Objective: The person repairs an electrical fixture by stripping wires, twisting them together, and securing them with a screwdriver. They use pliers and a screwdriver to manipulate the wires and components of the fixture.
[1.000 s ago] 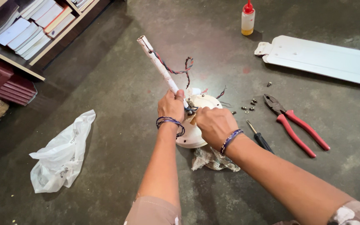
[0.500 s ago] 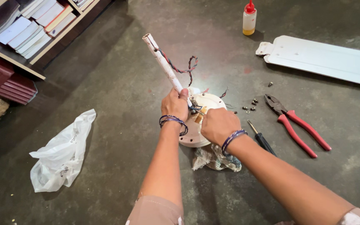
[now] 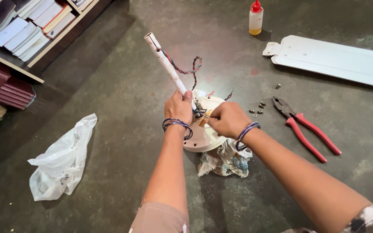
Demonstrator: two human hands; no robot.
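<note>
Our left hand (image 3: pixel 178 106) grips the white rod (image 3: pixel 168 64) above the fan motor (image 3: pixel 203 131) (centre floor); right hand (image 3: pixel 227 119) pinches wires (image 3: pixel 200 113). Loose screws (image 3: pixel 257 108) at three o'clock could scatter if the motor tips.

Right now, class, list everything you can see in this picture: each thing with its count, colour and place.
fan motor: one, white, floor centre, on rag
rod: one, white, tilted up-left
wires: twisted bunch, red and dark, beside rod
rag: one, patterned, under motor
pliers: one, red handles, right
screws: several, grey, near pliers
fan blade: one, white, upper right
bottle: one, red cap, top
plastic bag: one, white, left
books: many, shelf upper left
left hand: grips rod
right hand: on motor
</note>
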